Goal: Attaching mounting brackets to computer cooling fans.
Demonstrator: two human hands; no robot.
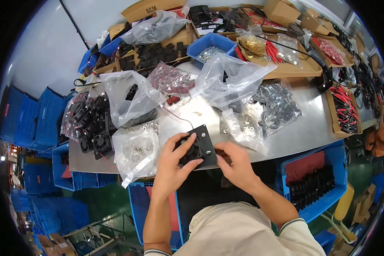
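Observation:
Near the table's front edge, my left hand (176, 164) grips a small black fan and the flat black panel (205, 143) against it. Its fingers lie over the fan, which they partly hide, with the thumb on the lower part. The panel shows two small bright fittings on its face. A thin dark wire (177, 115) runs up from it to small dark red connectors (173, 100). My right hand (238, 164) is closed at the panel's right edge, thumb and forefinger against it; its other fingers are curled under.
Black fans (91, 117) are heaped at left. Clear bags of small metal parts (136, 149) and screws (277, 106) flank my hands. A blue bin (211, 45) and cardboard trays (294, 70) line the back. Below right stands a blue crate (341, 170) with black parts.

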